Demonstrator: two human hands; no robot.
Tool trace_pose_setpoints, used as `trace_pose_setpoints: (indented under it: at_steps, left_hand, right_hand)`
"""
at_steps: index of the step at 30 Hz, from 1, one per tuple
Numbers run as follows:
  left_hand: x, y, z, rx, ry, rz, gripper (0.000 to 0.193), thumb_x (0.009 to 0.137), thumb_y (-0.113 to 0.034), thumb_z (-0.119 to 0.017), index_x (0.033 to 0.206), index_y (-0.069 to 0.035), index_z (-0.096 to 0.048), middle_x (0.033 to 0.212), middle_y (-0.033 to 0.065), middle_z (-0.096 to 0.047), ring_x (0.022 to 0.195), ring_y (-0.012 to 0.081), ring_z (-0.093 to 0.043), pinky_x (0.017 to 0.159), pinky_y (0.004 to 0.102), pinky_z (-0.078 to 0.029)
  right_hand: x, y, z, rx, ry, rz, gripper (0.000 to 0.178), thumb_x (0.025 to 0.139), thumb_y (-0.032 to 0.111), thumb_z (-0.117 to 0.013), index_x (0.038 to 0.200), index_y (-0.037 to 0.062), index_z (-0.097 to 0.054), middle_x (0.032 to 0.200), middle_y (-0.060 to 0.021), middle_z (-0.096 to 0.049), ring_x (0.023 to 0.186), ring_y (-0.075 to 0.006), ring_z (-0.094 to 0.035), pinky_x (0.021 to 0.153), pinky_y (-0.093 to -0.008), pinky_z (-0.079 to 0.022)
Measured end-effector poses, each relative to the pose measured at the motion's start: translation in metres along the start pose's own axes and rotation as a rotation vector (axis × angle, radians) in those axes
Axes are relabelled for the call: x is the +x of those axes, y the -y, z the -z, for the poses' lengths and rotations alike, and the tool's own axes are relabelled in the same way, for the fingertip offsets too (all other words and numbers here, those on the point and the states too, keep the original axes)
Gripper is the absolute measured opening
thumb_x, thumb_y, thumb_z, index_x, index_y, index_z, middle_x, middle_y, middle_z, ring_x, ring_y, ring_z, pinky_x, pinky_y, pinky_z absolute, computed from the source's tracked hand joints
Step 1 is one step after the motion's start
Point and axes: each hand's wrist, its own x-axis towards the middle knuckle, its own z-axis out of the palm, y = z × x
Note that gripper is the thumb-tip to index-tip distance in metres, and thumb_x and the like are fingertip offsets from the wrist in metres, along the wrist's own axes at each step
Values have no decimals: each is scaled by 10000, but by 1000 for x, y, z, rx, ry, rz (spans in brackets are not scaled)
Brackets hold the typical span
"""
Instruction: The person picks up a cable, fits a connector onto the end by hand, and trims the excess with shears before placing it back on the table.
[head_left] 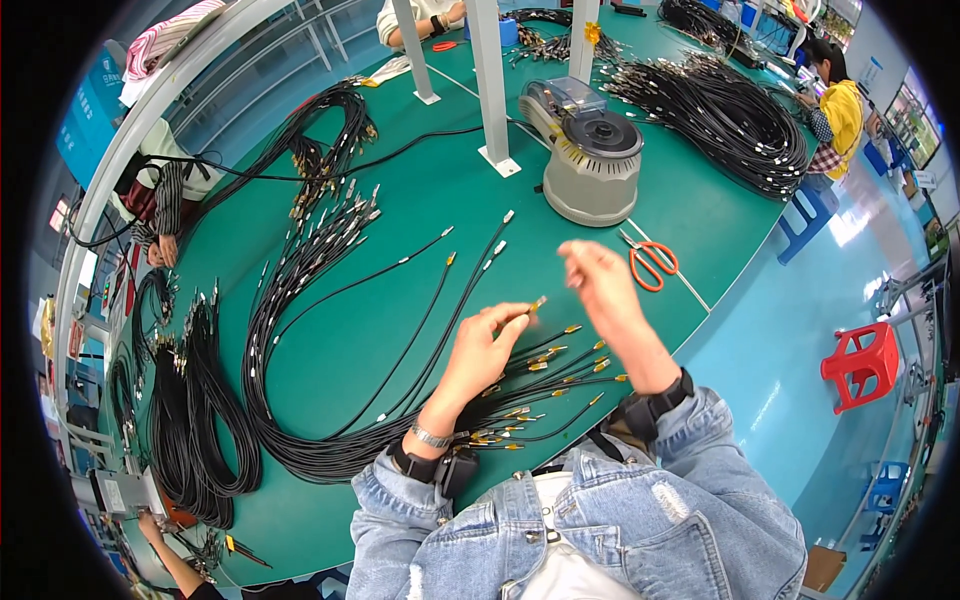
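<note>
My left hand (482, 350) pinches the end of a black cable, whose brass-coloured connector (538, 303) sticks out past the fingertips. To its right my right hand (606, 290) is raised, its fingers drawn together and a little blurred; whether anything small is between them cannot be made out. Below both hands several cable ends with yellow-tipped connectors (540, 366) fan out over the green table. They belong to a long bundle of black cables (330, 460) that curves round to the left, its other ends carrying white tags (345, 225).
Orange-handled scissors (652, 268) lie right of my right hand. Behind stands a grey round-topped machine (592, 165) beside a metal post (490, 90). More cable coils lie at left (185, 430) and far right (730, 120). Co-workers sit around the green table (430, 190); a red stool (862, 366) stands on the floor.
</note>
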Motion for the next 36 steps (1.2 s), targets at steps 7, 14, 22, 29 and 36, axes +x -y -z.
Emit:
trace_pose_setpoints:
  at_steps: [7, 14, 22, 29, 36]
  left_hand:
    - [23, 33, 34, 761, -408, -123, 255, 790, -117, -643, 1013, -7, -588, 1001, 139, -601, 901, 293, -554, 772, 391, -454]
    - [25, 60, 54, 974, -465, 79, 261, 758, -105, -672, 989, -29, -578, 944, 127, -560, 898, 300, -537, 773, 394, -446]
    - [31, 53, 39, 860, -398, -87, 213, 755, -113, -677, 933, -36, -589, 900, 119, -552, 862, 291, -533, 749, 387, -450]
    - [39, 56, 24, 891, -262, -84, 167, 755, -118, -670, 865, -34, -577, 851, 125, -546, 830, 302, -545, 712, 384, -461]
    - [42, 59, 21, 996, -288, -164, 133, 757, -87, -645, 833, -17, -561, 809, 142, -565, 761, 321, -569, 670, 382, -477]
  right_hand:
    - [82, 43, 0, 112, -166, -32, 157, 879, 131, -572, 951, -8, -567, 677, 17, -444, 528, -70, -330, 536, -231, -314]
    - [122, 44, -9, 196, -228, -98, 92, 866, 113, -592, 866, 37, -539, 588, 46, -383, 466, -64, -279, 517, -230, -290]
    - [104, 59, -16, 432, 102, -133, 84, 855, 103, -600, 827, 43, -548, 604, 37, -419, 485, -67, -335, 542, -239, -334]
    - [36, 64, -35, 146, 256, -109, 89, 883, 128, -571, 848, 49, -548, 635, 29, -448, 547, -63, -393, 591, -229, -371]
    - [-5, 43, -9, 114, 272, -219, 120, 863, 117, -599, 874, 2, -569, 701, 4, -515, 597, -75, -448, 590, -227, -391]
